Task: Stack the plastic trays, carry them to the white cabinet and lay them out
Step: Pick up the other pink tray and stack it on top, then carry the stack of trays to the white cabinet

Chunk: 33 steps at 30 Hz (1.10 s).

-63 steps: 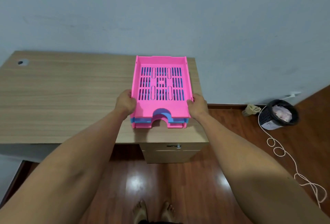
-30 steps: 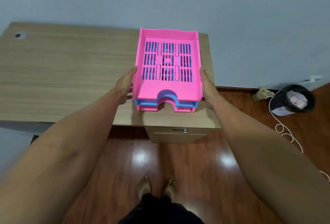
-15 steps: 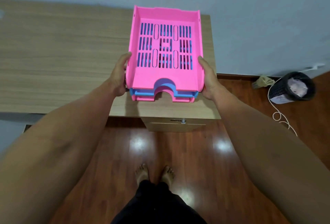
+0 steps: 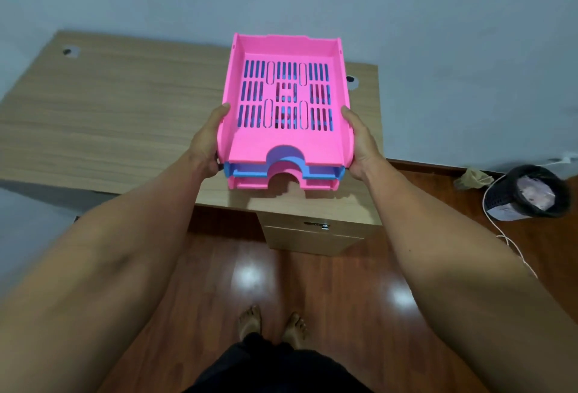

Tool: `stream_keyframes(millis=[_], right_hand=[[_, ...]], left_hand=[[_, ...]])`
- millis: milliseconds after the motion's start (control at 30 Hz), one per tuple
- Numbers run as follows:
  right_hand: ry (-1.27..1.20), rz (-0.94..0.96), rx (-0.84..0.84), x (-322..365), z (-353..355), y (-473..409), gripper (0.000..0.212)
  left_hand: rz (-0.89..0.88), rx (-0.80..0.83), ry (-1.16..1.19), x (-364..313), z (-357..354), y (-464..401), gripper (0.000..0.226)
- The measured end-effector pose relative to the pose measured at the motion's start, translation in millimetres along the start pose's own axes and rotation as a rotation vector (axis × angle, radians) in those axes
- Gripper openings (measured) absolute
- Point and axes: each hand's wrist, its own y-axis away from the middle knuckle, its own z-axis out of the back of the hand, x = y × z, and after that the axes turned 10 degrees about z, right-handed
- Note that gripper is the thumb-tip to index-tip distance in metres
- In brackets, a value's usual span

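Observation:
A stack of three plastic trays (image 4: 283, 142) hangs in the air above the right end of the wooden desk (image 4: 109, 117): pink on top, blue in the middle, pink at the bottom. The top tray has a slotted floor and a curved cut-out in its near edge. My left hand (image 4: 208, 142) grips the stack's left side and my right hand (image 4: 359, 145) grips its right side. A shadow of the stack falls on the desk under its near edge. No white cabinet is in view.
The desk stands against a pale wall, with a locked drawer unit (image 4: 316, 236) under its right end. A black waste bin (image 4: 531, 194) and a white cord (image 4: 506, 239) lie on the wooden floor at the right. My bare feet (image 4: 272, 325) are below.
The stack has come up off the desk and closer to me, held between both hands. The view has pulled back, showing more of the desk and floor.

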Motion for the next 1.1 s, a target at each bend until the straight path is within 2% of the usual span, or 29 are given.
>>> stream_keyframes(millis=[133,233,400,533,633,700,733,800,833,867,933,1000,1033,1100], right_hand=[[0.027,-0.003,0.093,7,-39,3,0.084],[0.058,0.005,0.175,9,-79,9,0.08],[0.093,0.008,0.316,-2,-160,25,0.097],[0.142,0.014,0.491,-15,-237,66,0.106],[0.162,-0.021,0.581,-35,-291,106,0.107],[0.156,-0.045,0.629,-51,-328,138,0.101],[0.179,-0.061,0.672,-59,-347,164,0.09],[0.181,-0.1,0.761,-78,-385,218,0.051],[0.172,-0.15,0.822,-92,-402,239,0.04],[0.163,-0.204,0.887,-107,-418,261,0.039],[0.176,-0.228,0.984,-135,-449,305,0.052],[0.187,-0.212,1.058,-171,-484,340,0.087],[0.221,-0.195,1.09,-187,-498,361,0.096],[0.287,-0.143,1.127,-213,-523,408,0.1]], left_hand=[[-0.077,-0.069,0.061,0,23,44,0.061],[-0.138,-0.114,0.116,0,50,83,0.055],[-0.276,-0.24,0.2,3,106,162,0.064],[-0.377,-0.348,0.274,16,155,234,0.046],[-0.431,-0.475,0.325,36,193,295,0.045],[-0.442,-0.561,0.335,54,219,340,0.055],[-0.458,-0.594,0.351,67,236,364,0.06],[-0.488,-0.664,0.388,93,267,416,0.069],[-0.505,-0.701,0.415,106,281,443,0.072],[-0.52,-0.737,0.44,120,294,468,0.073],[-0.551,-0.818,0.479,152,319,520,0.073],[-0.573,-0.901,0.521,187,340,573,0.076],[-0.585,-0.931,0.541,205,349,598,0.078],[-0.607,-0.986,0.565,239,360,648,0.075]])
